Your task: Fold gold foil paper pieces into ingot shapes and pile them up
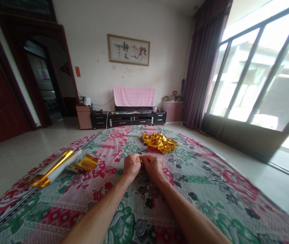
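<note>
Head view. A small bit of gold foil (141, 159) is held between the left hand (132, 165) and the right hand (153, 166), at the point where the two meet. Both hands are curled, and the foil is pinched at the thumb and finger of each; only a sliver is exposed, so its full shape cannot be told. The knuckles are turned up, and both forearms are extended forward over the cloth (195, 162), which is patterned with red, green and dark flowers.

Just beyond the right hand, a crumpled gold heap (159, 142) is seen on the cloth, apart from the fingers. To the left of the left hand, a curled gold strip (91, 162) is laid; a greyish item at its near side cannot be made out. Farther left, a roll (58, 166), gold and white, is placed at a slant.

Well beyond both hands, a black cabinet (144, 121) is noted against the wall, with a screen above it draped by a pink towel (134, 96).
</note>
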Tool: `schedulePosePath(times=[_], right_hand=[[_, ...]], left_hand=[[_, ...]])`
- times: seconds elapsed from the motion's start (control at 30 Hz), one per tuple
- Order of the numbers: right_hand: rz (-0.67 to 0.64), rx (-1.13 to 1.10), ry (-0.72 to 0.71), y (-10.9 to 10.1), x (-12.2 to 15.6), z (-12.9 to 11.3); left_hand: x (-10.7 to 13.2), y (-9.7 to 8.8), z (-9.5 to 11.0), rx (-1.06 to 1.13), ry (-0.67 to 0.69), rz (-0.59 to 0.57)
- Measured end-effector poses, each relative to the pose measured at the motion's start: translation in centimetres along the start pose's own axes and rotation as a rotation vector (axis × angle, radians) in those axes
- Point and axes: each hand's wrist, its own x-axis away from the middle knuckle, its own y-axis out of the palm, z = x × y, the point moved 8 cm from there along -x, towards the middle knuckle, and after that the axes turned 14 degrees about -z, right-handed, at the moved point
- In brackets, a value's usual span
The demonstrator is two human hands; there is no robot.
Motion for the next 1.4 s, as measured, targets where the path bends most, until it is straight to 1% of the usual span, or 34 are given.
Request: schedulePosePath(times=[0.3, 0.43, 0.53, 0.63, 0.73, 0.83, 0.93, 1.0, 1.13, 1.2, 1.3, 1.4], right_hand=[[-0.002, 0.031, 0.020, 0.0, 0.0, 0.1], [-0.002, 0.037, 0.016, -0.1, 0.0, 0.0], [0.003, 0.038, 0.004, -0.1, 0.0, 0.0], [0.014, -0.022, -0.009, -0.2, 0.0, 0.1], [0.015, -0.093, -0.005, -0.2, 0.0, 0.3], [0.001, -0.150, -0.009, -0.1, 0.0, 0.3], [-0.019, -0.191, -0.085, 0.0, 0.1, -0.3], [-0.031, -0.179, -0.119, 0.1, 0.1, -0.5], [-0.016, -0.114, -0.116, 0.1, 0.1, -0.4], [0.007, -0.103, -0.110, 0.0, 0.1, -0.4], [0.053, -0.107, -0.058, -0.3, 0.1, -0.1], [0.078, -0.104, -0.007, -0.6, 0.1, 0.3]], left_hand=[[0.0, 0.0, 0.0, -0.002, 0.009, 0.003], [-0.4, 0.1, -0.4, 0.027, 0.007, -0.012], [-0.9, 0.5, -1.4, 0.162, -0.008, -0.083], [-1.1, 1.4, -2.6, 0.396, -0.071, -0.207], [-0.9, 1.6, -3.2, 0.556, -0.130, -0.252], [-0.6, 1.3, -3.3, 0.604, -0.172, -0.242], [-0.6, 1.2, -3.5, 0.590, -0.191, -0.234], [-0.8, 1.2, -3.6, 0.560, -0.179, -0.229], [-1.2, 1.3, -4.1, 0.519, -0.157, -0.230], [-1.3, 1.0, -4.2, 0.490, -0.147, -0.217], [-1.2, -0.4, -4.0, 0.431, -0.102, -0.127], [-1.0, -1.5, -3.4, 0.420, -0.002, -0.046]])
